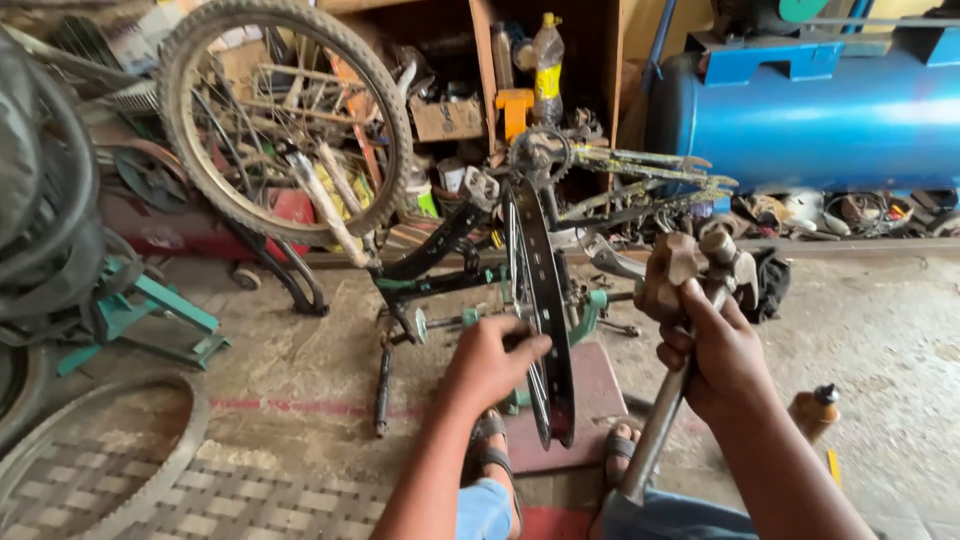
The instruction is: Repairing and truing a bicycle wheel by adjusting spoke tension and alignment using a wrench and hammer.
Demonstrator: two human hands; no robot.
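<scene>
You're sitting in a bicycle repair workshop, an upturned bike frame standing before you, a spoked wheel leaning by cluttered shelves, a blue compressor tank lying behind, tyres piling up left.

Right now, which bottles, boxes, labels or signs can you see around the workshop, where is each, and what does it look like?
Plastic bottle: on the wooden shelf at top centre, upright, yellow cap, yellow label, dark liquid.
Cardboard box: on the same shelf, left of the bottle, brown, small dark print.
Small bottle: on the floor beside the right hand, brown, dark cap.
Yellow and green packets: behind the spoked wheel, too hidden to describe.
No signs or screens.
</scene>
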